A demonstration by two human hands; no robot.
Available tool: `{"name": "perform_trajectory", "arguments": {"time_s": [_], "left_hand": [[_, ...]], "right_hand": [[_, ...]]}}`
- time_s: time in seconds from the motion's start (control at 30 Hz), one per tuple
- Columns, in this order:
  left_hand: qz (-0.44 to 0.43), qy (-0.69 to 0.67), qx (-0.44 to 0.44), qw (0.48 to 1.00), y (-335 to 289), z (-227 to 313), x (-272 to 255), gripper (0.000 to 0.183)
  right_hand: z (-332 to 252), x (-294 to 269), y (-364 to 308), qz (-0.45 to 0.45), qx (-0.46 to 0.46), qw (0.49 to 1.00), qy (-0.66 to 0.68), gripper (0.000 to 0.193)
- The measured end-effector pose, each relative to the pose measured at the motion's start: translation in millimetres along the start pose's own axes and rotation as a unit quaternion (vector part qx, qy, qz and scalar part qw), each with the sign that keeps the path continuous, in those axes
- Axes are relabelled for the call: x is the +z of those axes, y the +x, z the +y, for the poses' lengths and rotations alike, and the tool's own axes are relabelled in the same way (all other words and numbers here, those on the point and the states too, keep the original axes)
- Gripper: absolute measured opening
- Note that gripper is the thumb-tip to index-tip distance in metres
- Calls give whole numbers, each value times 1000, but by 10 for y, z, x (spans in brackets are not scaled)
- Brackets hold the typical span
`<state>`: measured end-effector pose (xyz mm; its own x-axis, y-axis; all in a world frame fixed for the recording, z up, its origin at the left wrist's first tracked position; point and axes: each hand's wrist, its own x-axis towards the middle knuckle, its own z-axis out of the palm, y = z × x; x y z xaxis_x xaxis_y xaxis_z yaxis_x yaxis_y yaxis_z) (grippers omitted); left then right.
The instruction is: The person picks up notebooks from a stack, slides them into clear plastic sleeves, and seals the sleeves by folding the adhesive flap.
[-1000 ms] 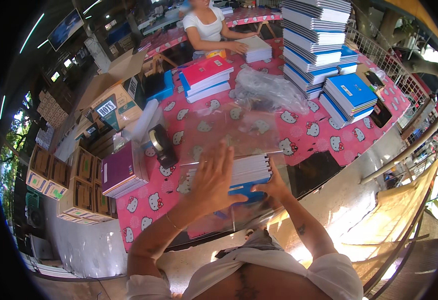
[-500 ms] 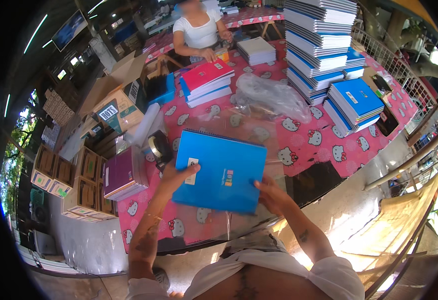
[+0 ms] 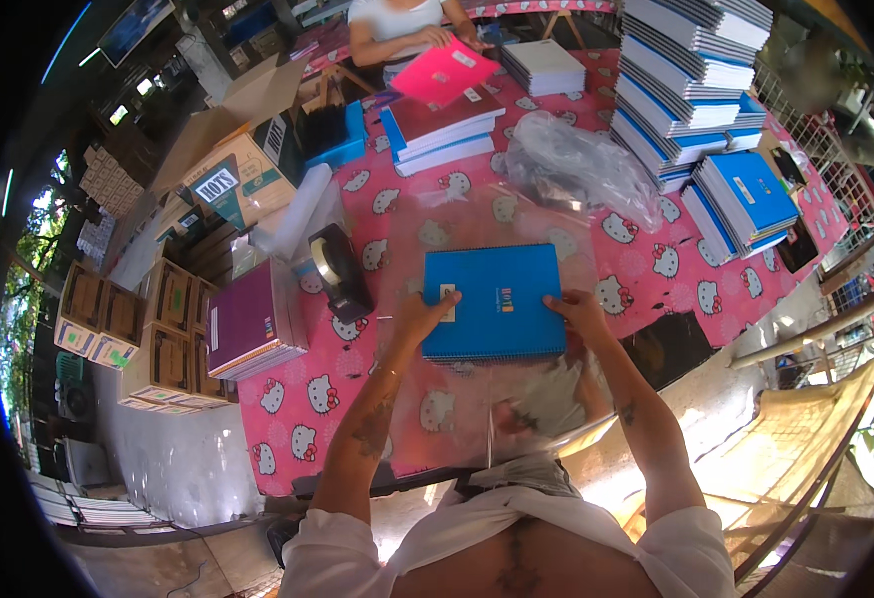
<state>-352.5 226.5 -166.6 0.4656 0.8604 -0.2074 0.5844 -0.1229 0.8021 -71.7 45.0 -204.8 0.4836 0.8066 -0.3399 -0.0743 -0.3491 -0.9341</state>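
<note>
A blue spiral notebook (image 3: 494, 299) lies level above the pink patterned tabletop, with coil binding showing along both its far and near edges. My left hand (image 3: 425, 317) grips its left side, thumb on the cover beside a small white label. On the right side, my right hand (image 3: 581, 311) holds the edge with its thumb on top; the other fingers are mostly hidden. Under the notebook spreads a see-through plastic sheet (image 3: 462, 399). To the left stand a black tape dispenser (image 3: 349, 289) and a stack of purple notebooks (image 3: 254, 324).
Tall piles of notebooks (image 3: 681, 95) rise at the far right, beside a shorter blue stack (image 3: 746, 199). Crumpled plastic bags (image 3: 571, 164) lie mid-table. A co-worker (image 3: 402, 35) holds a pink notebook (image 3: 445, 72) across the table. Cardboard boxes (image 3: 232, 174) stand left.
Both hands have moved the blue notebook right and squared it; it was tilted before. My view has shifted. Across the table, the co-worker has lifted the pink notebook off its stack.
</note>
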Motion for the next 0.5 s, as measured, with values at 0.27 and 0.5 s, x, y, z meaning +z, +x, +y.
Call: {"name": "perform_trajectory", "arguments": {"time_s": [0.27, 0.5], "left_hand": [[56, 35, -1, 998, -69, -137, -47, 78], [49, -8, 6, 999, -124, -5, 18, 74]], "right_hand": [[-131, 134, -44, -36, -6, 999, 16, 56], [-21, 16, 63, -12, -11, 999, -44, 62]]}}
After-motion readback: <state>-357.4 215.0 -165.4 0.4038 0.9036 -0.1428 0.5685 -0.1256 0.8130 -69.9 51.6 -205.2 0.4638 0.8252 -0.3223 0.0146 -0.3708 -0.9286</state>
